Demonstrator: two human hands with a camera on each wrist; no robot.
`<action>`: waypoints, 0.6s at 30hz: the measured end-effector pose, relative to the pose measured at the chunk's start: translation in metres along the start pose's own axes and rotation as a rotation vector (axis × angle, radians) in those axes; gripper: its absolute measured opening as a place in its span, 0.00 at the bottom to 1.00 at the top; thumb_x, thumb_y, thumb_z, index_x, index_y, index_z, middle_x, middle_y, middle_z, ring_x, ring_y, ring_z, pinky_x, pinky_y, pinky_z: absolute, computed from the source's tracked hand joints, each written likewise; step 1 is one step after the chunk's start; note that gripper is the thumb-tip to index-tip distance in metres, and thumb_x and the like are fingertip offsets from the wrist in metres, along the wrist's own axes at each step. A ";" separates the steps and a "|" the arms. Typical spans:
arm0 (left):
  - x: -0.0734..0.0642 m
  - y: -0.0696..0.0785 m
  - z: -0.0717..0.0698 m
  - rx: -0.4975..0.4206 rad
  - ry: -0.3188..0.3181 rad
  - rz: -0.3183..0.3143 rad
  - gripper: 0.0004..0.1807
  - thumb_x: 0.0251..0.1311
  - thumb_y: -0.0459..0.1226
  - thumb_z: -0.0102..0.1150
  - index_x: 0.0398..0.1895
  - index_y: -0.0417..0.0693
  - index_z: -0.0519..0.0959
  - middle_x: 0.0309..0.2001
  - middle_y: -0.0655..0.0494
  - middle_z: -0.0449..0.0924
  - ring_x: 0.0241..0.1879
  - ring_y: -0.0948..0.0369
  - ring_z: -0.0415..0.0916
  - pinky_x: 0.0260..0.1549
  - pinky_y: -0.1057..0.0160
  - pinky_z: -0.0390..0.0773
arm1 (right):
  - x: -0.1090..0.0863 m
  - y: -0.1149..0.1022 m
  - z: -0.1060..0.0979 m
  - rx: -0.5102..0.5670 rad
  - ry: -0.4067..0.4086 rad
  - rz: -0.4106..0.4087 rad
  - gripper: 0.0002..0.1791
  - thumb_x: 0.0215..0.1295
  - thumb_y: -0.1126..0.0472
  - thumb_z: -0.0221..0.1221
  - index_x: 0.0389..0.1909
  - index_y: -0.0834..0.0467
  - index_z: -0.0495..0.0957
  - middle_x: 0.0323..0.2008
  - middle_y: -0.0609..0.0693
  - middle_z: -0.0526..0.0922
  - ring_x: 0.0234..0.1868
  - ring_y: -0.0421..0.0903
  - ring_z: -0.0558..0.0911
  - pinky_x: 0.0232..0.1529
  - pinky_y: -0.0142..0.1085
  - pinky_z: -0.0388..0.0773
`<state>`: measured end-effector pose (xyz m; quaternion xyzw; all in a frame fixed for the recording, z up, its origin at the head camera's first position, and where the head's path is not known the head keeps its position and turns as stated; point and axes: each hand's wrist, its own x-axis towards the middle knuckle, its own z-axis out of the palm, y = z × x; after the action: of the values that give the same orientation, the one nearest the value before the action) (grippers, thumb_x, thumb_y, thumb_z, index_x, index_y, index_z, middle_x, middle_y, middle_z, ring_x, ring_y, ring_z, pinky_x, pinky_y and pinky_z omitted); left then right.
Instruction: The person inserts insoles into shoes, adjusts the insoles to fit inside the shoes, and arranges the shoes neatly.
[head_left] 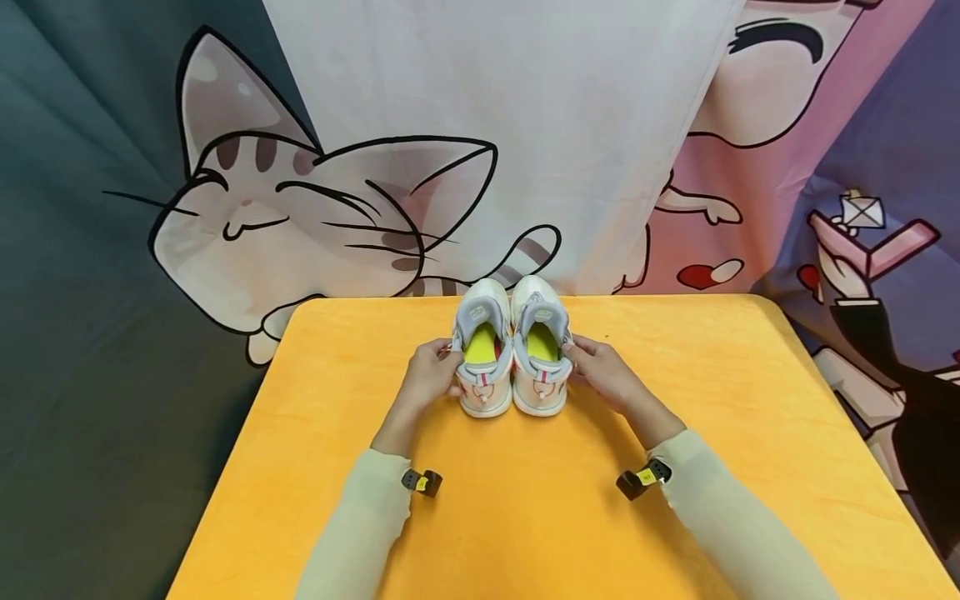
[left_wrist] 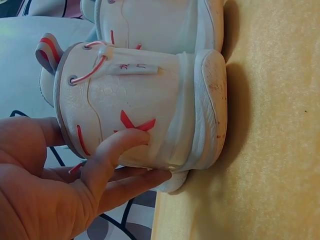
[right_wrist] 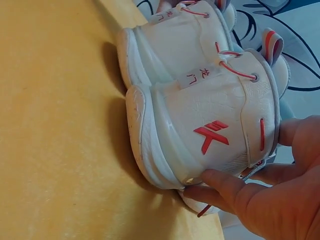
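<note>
A pair of white sneakers stands side by side on a yellow table [head_left: 517, 508], heels towards me and toes at the far edge. My left hand [head_left: 429, 377] grips the left sneaker [head_left: 484, 396] by the outer side of its collar. In the left wrist view, the fingers [left_wrist: 122, 142] press that shoe's white side, near a red mark. The right sneaker [head_left: 540, 398] is held the same way by my right hand [head_left: 606, 375]. Its red logo [right_wrist: 211, 136] shows in the right wrist view, where the thumb reaches over the collar. Both shoes have lime insoles.
Behind the table's far edge hangs a printed cloth [head_left: 487, 75] with a cartoon cat. A black strapped device sits on the left wrist [head_left: 422, 482] and another on the right wrist [head_left: 643, 478].
</note>
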<state>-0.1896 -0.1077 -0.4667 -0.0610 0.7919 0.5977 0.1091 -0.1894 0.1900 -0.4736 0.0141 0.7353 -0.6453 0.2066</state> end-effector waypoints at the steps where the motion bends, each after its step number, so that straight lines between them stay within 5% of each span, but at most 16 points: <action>1: 0.000 0.000 0.000 0.002 -0.005 0.001 0.20 0.73 0.37 0.53 0.63 0.37 0.78 0.47 0.39 0.83 0.25 0.59 0.82 0.27 0.55 0.88 | 0.000 -0.001 0.000 -0.003 0.003 0.000 0.32 0.84 0.53 0.44 0.81 0.62 0.53 0.79 0.65 0.59 0.76 0.62 0.66 0.72 0.54 0.67; 12: 0.004 -0.005 0.003 0.012 -0.061 -0.004 0.26 0.77 0.45 0.55 0.71 0.42 0.72 0.57 0.40 0.81 0.36 0.57 0.83 0.33 0.55 0.88 | 0.003 0.007 -0.003 -0.065 0.024 -0.034 0.33 0.85 0.50 0.43 0.81 0.61 0.52 0.79 0.64 0.58 0.77 0.60 0.64 0.73 0.54 0.65; 18: 0.004 -0.008 0.003 -0.025 -0.055 -0.020 0.26 0.76 0.45 0.56 0.70 0.42 0.73 0.52 0.41 0.81 0.39 0.57 0.82 0.32 0.56 0.88 | 0.004 0.010 -0.002 -0.061 0.036 -0.019 0.34 0.84 0.47 0.43 0.82 0.58 0.52 0.80 0.62 0.57 0.77 0.59 0.64 0.73 0.52 0.65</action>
<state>-0.1910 -0.1066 -0.4755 -0.0539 0.7804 0.6079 0.1360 -0.1903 0.1925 -0.4841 0.0124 0.7585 -0.6240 0.1875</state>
